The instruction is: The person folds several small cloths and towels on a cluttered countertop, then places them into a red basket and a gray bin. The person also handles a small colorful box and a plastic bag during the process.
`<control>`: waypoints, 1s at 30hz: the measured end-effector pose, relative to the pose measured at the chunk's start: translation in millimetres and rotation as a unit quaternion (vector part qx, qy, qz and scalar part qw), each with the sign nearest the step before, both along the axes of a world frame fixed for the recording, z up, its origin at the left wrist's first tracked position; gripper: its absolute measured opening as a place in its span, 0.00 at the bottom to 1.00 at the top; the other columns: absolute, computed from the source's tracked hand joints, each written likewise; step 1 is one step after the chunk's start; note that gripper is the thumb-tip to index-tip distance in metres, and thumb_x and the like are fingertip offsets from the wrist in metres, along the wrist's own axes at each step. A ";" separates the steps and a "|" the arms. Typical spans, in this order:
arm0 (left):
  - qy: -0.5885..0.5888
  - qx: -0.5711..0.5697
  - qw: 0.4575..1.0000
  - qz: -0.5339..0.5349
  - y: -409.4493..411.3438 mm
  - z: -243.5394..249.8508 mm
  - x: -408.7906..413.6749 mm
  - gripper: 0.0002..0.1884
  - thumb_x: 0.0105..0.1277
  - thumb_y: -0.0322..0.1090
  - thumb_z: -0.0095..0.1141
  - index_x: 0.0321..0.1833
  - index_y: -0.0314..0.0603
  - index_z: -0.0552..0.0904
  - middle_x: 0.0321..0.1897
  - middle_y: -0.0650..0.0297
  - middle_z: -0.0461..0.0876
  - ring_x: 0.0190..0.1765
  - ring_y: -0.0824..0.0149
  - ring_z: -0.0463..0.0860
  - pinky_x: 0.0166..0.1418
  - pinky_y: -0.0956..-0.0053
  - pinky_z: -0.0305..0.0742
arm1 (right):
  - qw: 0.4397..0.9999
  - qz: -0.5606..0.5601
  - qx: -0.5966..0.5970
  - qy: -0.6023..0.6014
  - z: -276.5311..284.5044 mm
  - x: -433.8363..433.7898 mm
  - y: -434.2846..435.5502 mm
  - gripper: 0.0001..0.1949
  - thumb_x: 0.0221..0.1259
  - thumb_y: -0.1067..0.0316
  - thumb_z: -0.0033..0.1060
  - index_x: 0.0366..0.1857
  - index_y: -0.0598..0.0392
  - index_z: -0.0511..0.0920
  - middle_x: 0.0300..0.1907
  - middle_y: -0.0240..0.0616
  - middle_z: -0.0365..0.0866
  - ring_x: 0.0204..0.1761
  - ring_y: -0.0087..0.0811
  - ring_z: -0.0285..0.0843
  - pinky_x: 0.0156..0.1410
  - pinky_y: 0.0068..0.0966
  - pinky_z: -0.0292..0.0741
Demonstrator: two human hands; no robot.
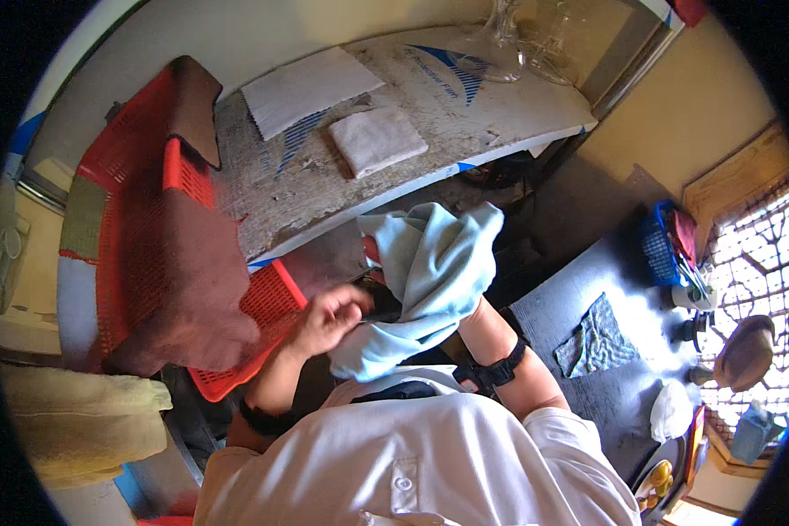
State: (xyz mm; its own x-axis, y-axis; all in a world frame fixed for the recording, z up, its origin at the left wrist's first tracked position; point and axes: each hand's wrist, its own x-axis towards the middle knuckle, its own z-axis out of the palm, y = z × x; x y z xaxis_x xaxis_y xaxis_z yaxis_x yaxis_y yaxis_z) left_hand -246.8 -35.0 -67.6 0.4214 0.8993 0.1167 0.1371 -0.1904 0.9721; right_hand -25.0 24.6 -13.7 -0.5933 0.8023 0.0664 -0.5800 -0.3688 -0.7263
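A light blue cloth (434, 263) hangs in loose folds in front of my body, below the shelf edge. My right hand (475, 309) is up under this cloth and carries it; its fingers are hidden by the folds. My left hand (332, 322) is just left of the cloth, with fingers loosely curled and blurred and nothing visible in it. A small red thing (371, 252) shows at the cloth's left edge; what it is I cannot tell. Beside my left forearm stands a red plastic basket (273, 289) with a brown cloth (204, 283) over its rim.
On the worn shelf (434, 118) lie a folded white towel (378, 141) and a flat white cloth (309, 89). Glass vessels (500, 52) stand at its far end. At right, a dark table (585, 315) holds a patterned cloth (598, 338) and a blue basket (661, 243). Yellow cloths (85, 421) hang at left.
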 end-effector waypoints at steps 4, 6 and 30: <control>-0.140 -0.070 0.987 0.032 32.3 -2.3 39.7 0.21 0.73 0.46 0.56 0.54 0.31 0.79 0.47 0.59 0.83 0.51 0.69 0.81 0.59 0.70 0.75 | 0.649 -0.108 0.603 -0.451 36.2 23.0 10.2 0.28 0.43 0.49 0.72 0.49 0.53 0.80 0.40 0.41 0.79 0.39 0.42 0.75 0.48 0.33 0.71; -0.027 -0.072 0.997 0.008 41.2 20.6 58.4 0.18 0.70 0.37 0.60 0.57 0.32 0.79 0.51 0.60 0.83 0.53 0.69 0.80 0.61 0.69 0.74 | 0.691 -0.105 0.576 -0.423 29.8 27.8 11.4 0.30 0.45 0.45 0.67 0.51 0.53 0.80 0.43 0.41 0.79 0.42 0.43 0.75 0.51 0.35 0.71; -0.200 0.097 0.949 0.222 84.3 146.2 59.3 0.15 0.63 0.25 0.64 0.50 0.38 0.75 0.43 0.64 0.82 0.46 0.72 0.79 0.57 0.76 0.73 | 0.928 -0.191 0.074 -0.310 55.4 209.5 108.8 0.12 0.61 0.66 0.68 0.42 0.63 0.81 0.26 0.31 0.80 0.23 0.19 0.72 0.26 0.18 0.65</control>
